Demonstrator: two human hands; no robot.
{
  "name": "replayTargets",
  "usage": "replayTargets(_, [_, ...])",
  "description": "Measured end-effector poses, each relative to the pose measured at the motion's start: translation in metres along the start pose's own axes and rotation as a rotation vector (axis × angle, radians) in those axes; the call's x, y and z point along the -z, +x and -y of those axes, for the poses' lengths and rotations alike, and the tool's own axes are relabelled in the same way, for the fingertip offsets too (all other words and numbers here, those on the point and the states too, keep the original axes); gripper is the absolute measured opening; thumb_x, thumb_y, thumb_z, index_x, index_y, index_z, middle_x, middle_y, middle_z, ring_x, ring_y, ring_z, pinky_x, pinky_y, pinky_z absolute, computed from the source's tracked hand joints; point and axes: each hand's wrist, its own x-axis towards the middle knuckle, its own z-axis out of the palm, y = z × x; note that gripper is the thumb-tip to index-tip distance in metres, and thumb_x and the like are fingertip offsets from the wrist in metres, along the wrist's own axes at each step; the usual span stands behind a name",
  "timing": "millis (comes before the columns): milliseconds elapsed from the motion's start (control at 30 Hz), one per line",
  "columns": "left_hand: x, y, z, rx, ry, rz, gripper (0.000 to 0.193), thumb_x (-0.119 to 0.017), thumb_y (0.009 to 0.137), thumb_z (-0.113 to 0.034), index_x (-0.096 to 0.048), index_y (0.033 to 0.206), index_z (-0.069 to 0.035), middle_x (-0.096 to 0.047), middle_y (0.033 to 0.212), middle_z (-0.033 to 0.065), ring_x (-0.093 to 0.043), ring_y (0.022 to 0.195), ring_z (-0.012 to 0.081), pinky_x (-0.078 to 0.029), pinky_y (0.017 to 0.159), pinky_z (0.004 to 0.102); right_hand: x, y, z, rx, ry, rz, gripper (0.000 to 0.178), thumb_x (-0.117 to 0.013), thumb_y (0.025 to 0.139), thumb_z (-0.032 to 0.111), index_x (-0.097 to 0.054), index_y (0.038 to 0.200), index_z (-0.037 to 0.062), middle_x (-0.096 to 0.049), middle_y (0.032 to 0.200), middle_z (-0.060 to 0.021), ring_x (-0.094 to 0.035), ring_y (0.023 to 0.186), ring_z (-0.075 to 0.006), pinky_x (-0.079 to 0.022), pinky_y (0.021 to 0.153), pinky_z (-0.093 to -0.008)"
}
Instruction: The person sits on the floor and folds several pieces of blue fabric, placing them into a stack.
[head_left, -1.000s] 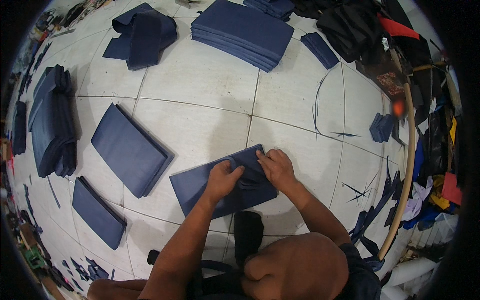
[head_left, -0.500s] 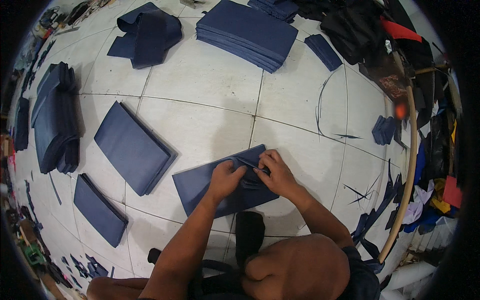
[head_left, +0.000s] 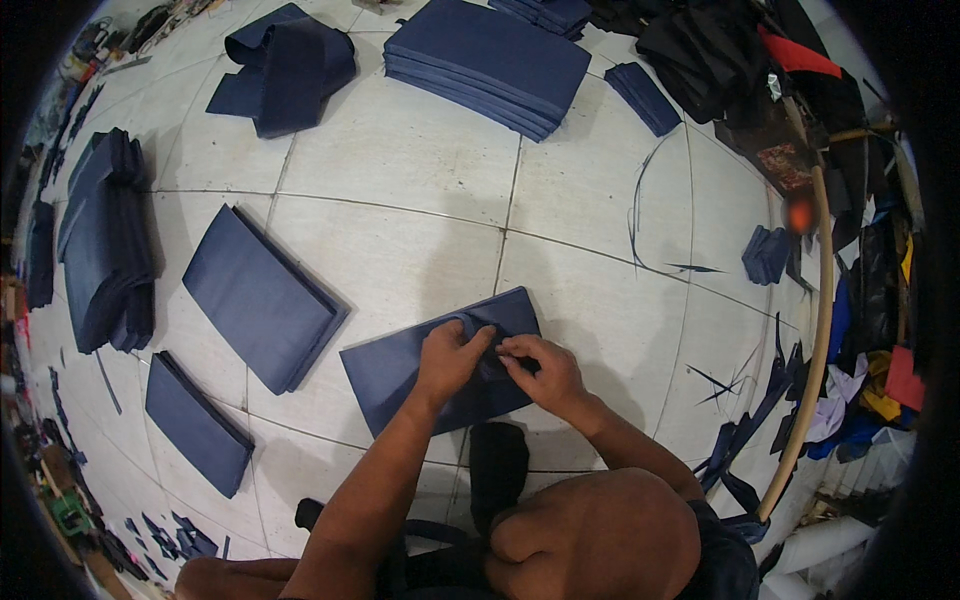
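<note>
A dark blue rectangular fabric panel (head_left: 385,370) lies flat on the floor just in front of me. Over its right half, my left hand (head_left: 450,360) pinches a small dark blue fabric piece (head_left: 485,350), thumb against fingers. Close beside it on the right, my right hand (head_left: 545,372) has its thumb and fingertips pressed together at that piece's edge. Whatever lies between those right fingertips is too small to make out. The piece's lower part blends into the panel's colour.
White floor tiles (head_left: 420,240) surround the work. Folded fabric stacks stand left (head_left: 260,300), lower left (head_left: 195,425), far left (head_left: 108,250) and at the back (head_left: 490,65). A crumpled fabric strip (head_left: 290,70) lies back left. Thin scraps (head_left: 720,385) and a curved wooden pole (head_left: 815,330) lie right.
My right hand has moved slightly left, nearer my left hand. The small fabric's raised right edge has come down, and more of the panel's right end shows. The view shifted slightly.
</note>
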Motion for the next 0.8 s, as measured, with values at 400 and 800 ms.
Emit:
replayTargets(400, [0.000,0.005,0.005,-0.038,0.101,0.015,0.041,-0.072,0.086,-0.035,-0.062,0.074,0.003,-0.060,0.063,0.0100,-0.057,0.059,0.0157,-0.046,0.056,0.0352,0.016,0.027,-0.055,0.129,-0.406,0.091,0.031,-0.072,0.084,0.010,-0.070,0.114,0.0045,-0.057,0.092,-0.0120,-0.057,0.087,-0.0282,-0.047,0.075,-0.0400])
replayTargets(800, [0.003,0.003,0.005,-0.063,0.039,0.017,0.041,-0.070,0.087,-0.034,-0.061,0.074,0.004,-0.060,0.062,0.0112,-0.058,0.058,0.0171,-0.047,0.056,0.0359,0.011,0.024,-0.008,0.130,-0.413,0.069,0.020,-0.072,0.083,0.012,-0.056,0.095,0.0070,-0.059,0.083,-0.0086,-0.057,0.085,-0.0306,-0.042,0.078,-0.0429])
